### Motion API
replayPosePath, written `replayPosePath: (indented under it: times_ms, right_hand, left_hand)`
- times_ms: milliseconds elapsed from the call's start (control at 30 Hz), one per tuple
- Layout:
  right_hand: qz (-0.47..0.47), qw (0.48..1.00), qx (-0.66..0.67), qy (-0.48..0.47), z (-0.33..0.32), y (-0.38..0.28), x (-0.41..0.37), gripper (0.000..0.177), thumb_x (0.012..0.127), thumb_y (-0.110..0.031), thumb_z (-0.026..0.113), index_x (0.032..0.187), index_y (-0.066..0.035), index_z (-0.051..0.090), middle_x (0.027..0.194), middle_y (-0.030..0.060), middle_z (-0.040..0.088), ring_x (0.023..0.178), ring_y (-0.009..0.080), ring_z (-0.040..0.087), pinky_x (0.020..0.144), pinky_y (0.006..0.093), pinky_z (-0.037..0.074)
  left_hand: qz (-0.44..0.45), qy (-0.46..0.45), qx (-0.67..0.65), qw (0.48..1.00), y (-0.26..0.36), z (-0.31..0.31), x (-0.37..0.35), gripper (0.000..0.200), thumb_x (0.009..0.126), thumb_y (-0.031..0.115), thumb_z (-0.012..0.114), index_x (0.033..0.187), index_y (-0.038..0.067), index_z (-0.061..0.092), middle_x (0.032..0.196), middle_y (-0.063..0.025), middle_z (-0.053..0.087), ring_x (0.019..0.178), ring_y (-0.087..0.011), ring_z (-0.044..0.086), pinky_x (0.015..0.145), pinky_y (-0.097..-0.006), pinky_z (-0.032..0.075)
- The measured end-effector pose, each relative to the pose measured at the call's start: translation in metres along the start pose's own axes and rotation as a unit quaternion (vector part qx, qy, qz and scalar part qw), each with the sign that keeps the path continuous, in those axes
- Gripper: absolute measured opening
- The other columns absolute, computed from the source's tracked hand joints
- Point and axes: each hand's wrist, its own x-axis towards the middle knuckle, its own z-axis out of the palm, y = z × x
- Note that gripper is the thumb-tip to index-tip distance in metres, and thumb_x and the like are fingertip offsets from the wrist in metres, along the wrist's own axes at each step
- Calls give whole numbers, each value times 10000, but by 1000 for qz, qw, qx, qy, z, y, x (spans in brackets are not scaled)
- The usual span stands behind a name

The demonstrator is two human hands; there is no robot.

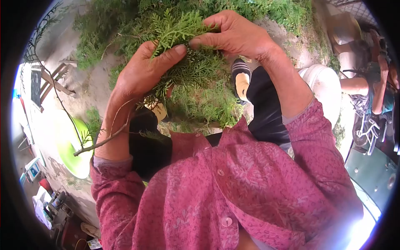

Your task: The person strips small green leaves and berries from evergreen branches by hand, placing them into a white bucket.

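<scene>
My left hand [143,66] is closed around a leafy evergreen branch [196,66], its thumb pressed over the sprigs. A bare brown stem [104,143] of cuttings extends below that wrist, across the forearm. Bright green, scale-leaved tips [177,29] stand up between the two hands. At the right of these tips, my right hand [241,35] has its thumb and index finger brought together at the foliage. Whatever lies between those fingertips is partly hidden by leaves.
Cut greenery [104,33] is heaped on the ground ahead, with more sprigs [204,106] between my feet. A lime-green basin [68,141] lies left, near a wooden frame [56,83]. A white bucket [327,83] stands right, beside another person's arm [379,85].
</scene>
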Motion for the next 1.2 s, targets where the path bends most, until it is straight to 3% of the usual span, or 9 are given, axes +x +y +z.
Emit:
replayPosePath:
  times_ms: [400,600,700,767,800,900,967,1167,1200]
  right_hand:
    - [-28,998,-57,1,1,-3,-5,197,806,-146,599,979,-55,621,675,-70,577,510,-20,434,432,145,332]
    - [-84,954,-256,129,11,14,5,148,815,-144,558,889,-48,643,623,-73,541,514,-10,404,439,180,314]
    - [-63,946,-251,196,10,8,4,181,760,-180,589,724,-8,633,535,35,535,479,110,470,474,245,398]
    - [23,985,-36,168,6,6,6,189,740,-201,606,699,-17,619,543,104,540,474,196,500,499,309,427]
    - [17,985,-38,167,6,5,5,189,740,-201,606,699,-17,619,543,104,540,474,196,500,499,309,427]
    - [-1,980,-102,169,9,5,5,197,747,-233,609,749,-36,622,575,140,534,501,253,520,529,351,440]
    - [-162,901,-326,234,15,15,8,218,769,-245,598,768,-28,617,612,140,557,548,252,546,560,347,443]
    - [-61,954,-169,241,15,5,8,243,766,-252,589,777,-10,606,676,162,571,606,269,562,617,351,447]
    - [-114,943,-178,256,15,6,10,242,772,-246,588,785,-4,603,661,130,576,558,222,555,556,327,450]
  left_hand:
    - [24,-29,-20,999,8,7,-1,219,858,227,537,967,40,569,707,-11,581,513,-81,514,344,-221,374]
    - [-29,-13,14,999,4,11,1,210,852,219,544,939,30,571,676,-20,577,459,-82,495,337,-223,373]
    - [-30,12,9,999,10,16,-4,204,851,215,546,932,30,576,663,-21,578,428,-86,480,335,-220,371]
    - [-39,-2,-11,999,13,16,-5,192,849,206,550,930,34,580,680,-16,583,454,-83,491,356,-219,382]
    - [-45,-12,-29,998,16,14,-5,181,847,197,554,927,38,584,696,-11,587,480,-80,502,377,-219,394]
    - [-10,21,-26,999,9,15,-4,170,843,183,562,941,47,587,723,5,584,548,-69,517,431,-219,419]
    - [5,-7,-12,1000,4,14,-2,168,841,183,567,966,74,591,713,23,556,558,-66,506,434,-219,421]
    - [-9,-23,-37,999,16,10,-5,199,841,199,561,983,60,568,711,8,559,505,-72,492,351,-215,375]
    - [-29,-27,-29,999,19,10,-6,202,841,193,558,988,55,564,711,7,561,512,-73,495,357,-217,376]
